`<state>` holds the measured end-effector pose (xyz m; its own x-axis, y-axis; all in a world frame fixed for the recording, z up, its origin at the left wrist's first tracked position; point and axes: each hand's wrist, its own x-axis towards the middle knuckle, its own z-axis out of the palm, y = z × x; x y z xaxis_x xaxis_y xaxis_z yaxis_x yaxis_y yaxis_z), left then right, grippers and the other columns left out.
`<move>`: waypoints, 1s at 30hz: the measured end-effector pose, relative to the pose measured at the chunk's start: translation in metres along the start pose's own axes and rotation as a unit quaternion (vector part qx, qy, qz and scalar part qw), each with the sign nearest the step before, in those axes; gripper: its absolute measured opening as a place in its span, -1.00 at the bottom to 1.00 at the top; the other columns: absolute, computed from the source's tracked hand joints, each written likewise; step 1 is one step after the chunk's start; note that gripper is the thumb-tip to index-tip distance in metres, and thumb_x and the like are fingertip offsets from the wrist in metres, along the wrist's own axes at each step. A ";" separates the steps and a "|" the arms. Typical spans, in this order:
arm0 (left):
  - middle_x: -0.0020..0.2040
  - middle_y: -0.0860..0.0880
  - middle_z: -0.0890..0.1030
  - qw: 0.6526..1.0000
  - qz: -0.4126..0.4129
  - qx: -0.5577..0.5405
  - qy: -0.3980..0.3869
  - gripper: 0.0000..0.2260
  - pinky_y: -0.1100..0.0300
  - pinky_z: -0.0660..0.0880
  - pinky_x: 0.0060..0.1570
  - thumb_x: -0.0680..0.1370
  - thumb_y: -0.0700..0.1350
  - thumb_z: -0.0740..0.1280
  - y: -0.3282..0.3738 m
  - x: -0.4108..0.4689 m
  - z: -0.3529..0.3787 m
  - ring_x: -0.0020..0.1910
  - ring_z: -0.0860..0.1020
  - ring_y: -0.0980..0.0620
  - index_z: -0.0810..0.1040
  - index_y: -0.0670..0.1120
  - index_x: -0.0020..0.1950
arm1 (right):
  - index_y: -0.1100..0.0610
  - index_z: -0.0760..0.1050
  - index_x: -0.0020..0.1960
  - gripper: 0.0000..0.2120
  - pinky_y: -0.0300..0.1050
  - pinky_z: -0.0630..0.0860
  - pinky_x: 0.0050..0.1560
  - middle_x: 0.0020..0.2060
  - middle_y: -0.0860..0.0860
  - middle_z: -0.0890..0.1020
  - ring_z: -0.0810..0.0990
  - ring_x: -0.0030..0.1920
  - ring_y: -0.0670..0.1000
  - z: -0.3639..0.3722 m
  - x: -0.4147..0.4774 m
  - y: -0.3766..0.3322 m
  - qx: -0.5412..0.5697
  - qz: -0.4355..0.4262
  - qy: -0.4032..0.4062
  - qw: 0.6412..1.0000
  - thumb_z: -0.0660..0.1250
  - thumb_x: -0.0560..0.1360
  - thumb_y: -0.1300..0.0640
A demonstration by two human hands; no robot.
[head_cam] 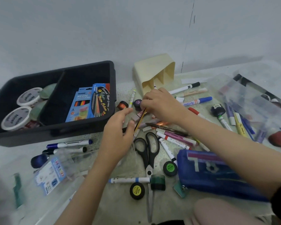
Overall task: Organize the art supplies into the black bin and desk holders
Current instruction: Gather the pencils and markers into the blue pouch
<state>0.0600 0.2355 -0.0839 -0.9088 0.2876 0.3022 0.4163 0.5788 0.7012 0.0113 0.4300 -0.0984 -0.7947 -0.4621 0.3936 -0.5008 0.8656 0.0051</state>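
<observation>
Black scissors (147, 151) lie nearest among loose markers; beyond, the left hand (118, 137) hovers slack-fingered and empty, while the right hand (159, 104) apparently pinches a striped pencil (140, 118), presumably bound for the tipped cream holder (154, 73) just behind, beside the black bin (55, 132).

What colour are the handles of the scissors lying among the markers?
Black. The scissors show clearly in the head view, the only one.
</observation>
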 end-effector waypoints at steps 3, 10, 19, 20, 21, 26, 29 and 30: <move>0.20 0.12 0.50 0.997 -0.060 -0.020 -0.047 -0.60 0.30 0.36 0.21 0.56 -0.11 0.30 0.004 0.006 -0.003 0.20 0.44 0.22 0.38 -0.06 0.40 | 0.08 0.58 -0.12 -0.81 -0.08 0.30 -0.13 -0.20 0.01 0.61 0.52 -0.19 0.08 -0.004 0.001 -0.005 -0.001 -0.066 0.102 0.993 0.42 0.37 0.34; -0.28 -0.06 0.65 0.952 -0.220 -0.209 -0.033 -0.81 0.24 0.59 -0.30 0.59 -0.32 0.20 0.011 0.010 -0.005 -0.40 0.61 0.10 0.54 -0.10 -0.08 | 0.17 0.55 0.12 -0.76 -0.05 0.41 -0.01 0.04 0.12 0.59 0.53 -0.02 0.10 -0.016 0.009 -0.017 0.069 -0.004 0.194 0.979 0.35 0.47 0.18; -0.24 -0.02 0.66 0.893 -0.231 -0.380 0.067 -0.76 0.29 0.50 -0.32 0.59 -0.35 0.11 0.000 -0.004 -0.021 -0.35 0.55 0.11 0.54 -0.14 -0.04 | 0.07 0.57 0.14 -0.73 -0.03 0.24 0.03 0.08 0.05 0.57 0.42 0.11 0.11 0.009 0.002 -0.009 -0.058 0.157 -0.119 0.979 0.17 0.56 0.06; -0.24 -0.02 0.67 0.886 -0.233 -0.394 0.076 -0.76 0.28 0.51 -0.31 0.59 -0.36 0.11 -0.001 -0.004 -0.023 -0.33 0.56 0.10 0.53 -0.14 -0.04 | 0.07 0.57 0.13 -0.74 -0.05 0.21 -0.01 0.06 0.03 0.59 0.43 0.10 0.10 0.009 0.004 -0.009 -0.058 0.154 -0.119 0.979 0.17 0.56 0.06; -0.24 -0.03 0.67 0.879 -0.235 -0.406 0.085 -0.76 0.27 0.53 -0.28 0.59 -0.36 0.10 -0.002 -0.004 -0.024 -0.31 0.58 0.09 0.53 -0.14 -0.04 | 0.07 0.57 0.11 -0.76 -0.06 0.18 -0.05 0.03 0.02 0.60 0.43 0.08 0.09 0.008 0.006 -0.009 -0.059 0.151 -0.120 0.980 0.19 0.55 0.06; -0.18 -0.05 0.70 0.862 -0.244 -0.433 0.103 -0.75 0.16 0.58 -0.01 0.60 -0.36 0.10 -0.004 -0.004 -0.025 -0.13 0.66 0.04 0.54 -0.15 0.01 | 0.06 0.47 0.11 -0.79 -0.11 0.16 -0.08 -0.12 0.00 0.58 0.44 0.02 0.08 -0.001 0.011 -0.005 0.015 0.152 -0.134 0.979 0.29 0.48 0.15; -0.10 -0.06 0.69 0.857 -0.246 -0.443 0.098 -0.74 0.15 0.58 0.04 0.60 -0.37 0.10 -0.003 -0.006 -0.022 -0.02 0.65 0.00 0.54 -0.15 0.07 | 0.04 0.56 0.11 -0.80 -0.13 0.17 -0.09 -0.07 -0.01 0.64 0.46 0.00 0.05 -0.003 0.008 -0.005 0.059 0.146 -0.110 0.981 0.33 0.49 0.12; -0.07 -0.07 0.69 0.857 -0.246 -0.443 0.095 -0.73 0.16 0.57 0.05 0.60 -0.37 0.10 -0.003 -0.007 -0.021 0.00 0.65 -0.01 0.55 -0.15 0.08 | 0.05 0.58 0.08 -0.83 -0.13 0.21 -0.11 -0.09 -0.01 0.65 0.48 -0.04 0.05 -0.005 0.006 -0.006 0.078 0.155 -0.095 0.980 0.33 0.50 0.11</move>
<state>0.0647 0.2157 -0.0748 -0.9915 -0.0034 -0.1304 -0.1260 -0.2356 0.9636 0.0113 0.4228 -0.0915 -0.9591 -0.2218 0.1761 -0.2597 0.9367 -0.2349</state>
